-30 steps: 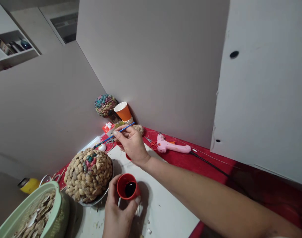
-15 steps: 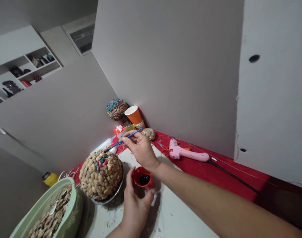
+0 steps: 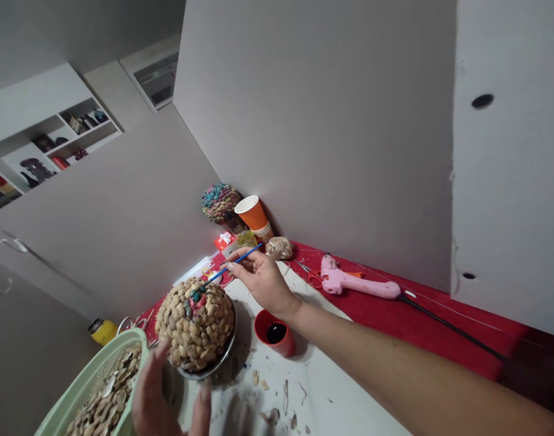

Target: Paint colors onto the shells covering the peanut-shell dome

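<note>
A dome covered in peanut shells (image 3: 190, 333) rests in a metal bowl (image 3: 213, 367), with a few shells near its top painted teal, pink and grey. My right hand (image 3: 263, 278) pinches a thin blue paintbrush (image 3: 235, 262), and the brush tip meets the teal patch. Just below my right wrist stands a red cup (image 3: 286, 346) of dark liquid, touched by neither hand. My left hand (image 3: 161, 399) is at the lower edge, slightly blurred, thumb and fingers apart and holding nothing. It is in front of the bowl, beside a green basket (image 3: 138, 351) of peanut shells.
Behind are a colourful shell ball (image 3: 220, 203), orange paper cups (image 3: 253, 213) and a twine ball (image 3: 280, 247). A pink glue gun (image 3: 362, 283) and scissors (image 3: 310, 275) lie on red cloth at right. Shell scraps (image 3: 272, 416) litter the white board. A yellow jar (image 3: 103, 331) stands left.
My left hand has let go of the red cup and moved left toward the bowl and basket. The brush tip has come down from beside the dome's top onto the teal shells.
</note>
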Demonstrator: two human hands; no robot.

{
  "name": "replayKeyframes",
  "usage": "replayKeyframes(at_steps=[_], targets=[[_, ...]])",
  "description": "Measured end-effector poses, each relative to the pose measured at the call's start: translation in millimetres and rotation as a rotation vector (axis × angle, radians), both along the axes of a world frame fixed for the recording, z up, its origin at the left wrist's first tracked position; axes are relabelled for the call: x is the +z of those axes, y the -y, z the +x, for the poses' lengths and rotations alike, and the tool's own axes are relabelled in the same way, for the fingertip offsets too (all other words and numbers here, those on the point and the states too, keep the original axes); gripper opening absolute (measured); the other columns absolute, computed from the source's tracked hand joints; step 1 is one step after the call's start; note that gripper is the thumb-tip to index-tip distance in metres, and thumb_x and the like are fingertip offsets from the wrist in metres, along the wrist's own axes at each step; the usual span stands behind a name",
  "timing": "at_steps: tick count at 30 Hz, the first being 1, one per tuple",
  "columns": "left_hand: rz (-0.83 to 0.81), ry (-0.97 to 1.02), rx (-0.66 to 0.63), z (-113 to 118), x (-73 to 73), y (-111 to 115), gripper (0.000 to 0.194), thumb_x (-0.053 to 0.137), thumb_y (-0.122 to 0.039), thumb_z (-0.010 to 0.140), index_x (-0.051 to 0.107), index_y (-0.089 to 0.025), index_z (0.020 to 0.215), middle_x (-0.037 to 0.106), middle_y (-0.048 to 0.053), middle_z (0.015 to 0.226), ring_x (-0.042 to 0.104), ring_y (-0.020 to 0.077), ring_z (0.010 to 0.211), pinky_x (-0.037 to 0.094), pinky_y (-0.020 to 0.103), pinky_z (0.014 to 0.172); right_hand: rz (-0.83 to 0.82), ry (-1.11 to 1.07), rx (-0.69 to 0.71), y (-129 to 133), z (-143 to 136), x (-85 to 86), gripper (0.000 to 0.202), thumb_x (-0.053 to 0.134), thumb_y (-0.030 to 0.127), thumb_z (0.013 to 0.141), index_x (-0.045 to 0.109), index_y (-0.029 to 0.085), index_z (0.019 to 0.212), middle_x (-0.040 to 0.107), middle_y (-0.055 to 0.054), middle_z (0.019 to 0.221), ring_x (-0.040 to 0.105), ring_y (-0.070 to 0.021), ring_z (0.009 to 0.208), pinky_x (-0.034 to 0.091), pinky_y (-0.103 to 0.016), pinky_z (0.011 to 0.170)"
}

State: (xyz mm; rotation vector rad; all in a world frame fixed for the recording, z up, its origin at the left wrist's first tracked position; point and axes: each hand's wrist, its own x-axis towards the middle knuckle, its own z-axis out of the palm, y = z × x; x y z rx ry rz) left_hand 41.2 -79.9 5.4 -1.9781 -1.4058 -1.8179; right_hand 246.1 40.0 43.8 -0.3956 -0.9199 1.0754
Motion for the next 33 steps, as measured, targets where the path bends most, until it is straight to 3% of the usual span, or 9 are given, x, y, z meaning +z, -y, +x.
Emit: replayKeyframes(at_steps=[4, 10, 20, 27, 33], targets=[[-0.055, -0.202, 0.139, -2.7, 20.0, -29.3, 0.089, 0.075, -0.035, 0.078, 0.026, -0.028, 0.153, 0.038, 0.014, 0.153, 0.039, 0.0344, 0.141, 0.029, 0.056, 0.117, 0.002, 0.012, 0.007, -2.2, -1.2, -1.5, 0.016, 0.075, 0.030, 0.072, 0.063, 0.021, 0.077, 0.071, 0.001, 0.067, 0.068, -0.0144, 0.062, 0.057, -0.026, 0.059], [-0.181, -0.277, 0.252, -8.5, 16.8, -51.3, 0.096, 0.072, -0.047, 0.077, 0.021, -0.023, 0.155, 0.035, 0.018, 0.155, 0.036, 0.0374, 0.142, 0.030, 0.058, 0.115, 0.013, 0.061, 0.028, -4.5, 2.8, -1.7, 0.012, 0.072, 0.028, 0.073, 0.064, 0.021, 0.079, 0.073, 0.000, 0.069, 0.067, -0.0142, 0.062, 0.055, -0.026, 0.059], [-0.237, -0.188, 0.260, -12.0, 17.1, -50.9, 0.095, 0.072, -0.050, 0.075, 0.025, -0.025, 0.154, 0.037, 0.016, 0.154, 0.040, 0.0368, 0.140, 0.032, 0.058, 0.115, 0.009, 0.092, 0.035, -7.8, 7.9, -2.1, 0.014, 0.073, 0.025, 0.072, 0.063, 0.022, 0.080, 0.068, 0.004, 0.062, 0.064, -0.0129, 0.058, 0.052, -0.025, 0.059], [-0.194, -0.142, 0.228, -16.5, 8.7, -50.2, 0.094, 0.074, -0.046, 0.074, 0.027, -0.025, 0.153, 0.039, 0.016, 0.154, 0.042, 0.0374, 0.139, 0.032, 0.059, 0.115, 0.074, 0.098, 0.074, -2.9, 3.4, -3.3, 0.015, 0.073, 0.030, 0.074, 0.064, 0.021, 0.082, 0.074, 0.000, 0.075, 0.070, -0.0152, 0.072, 0.056, -0.029, 0.071], [-0.111, -0.181, 0.196, -23.7, 0.6, -53.2, 0.098, 0.078, -0.043, 0.071, 0.028, -0.026, 0.153, 0.039, 0.015, 0.155, 0.041, 0.0373, 0.140, 0.032, 0.057, 0.115, 0.082, 0.181, -0.021, -4.2, 7.9, -5.2, 0.010, 0.069, 0.023, 0.076, 0.064, 0.020, 0.084, 0.070, 0.002, 0.069, 0.068, -0.0134, 0.067, 0.054, -0.027, 0.065]])
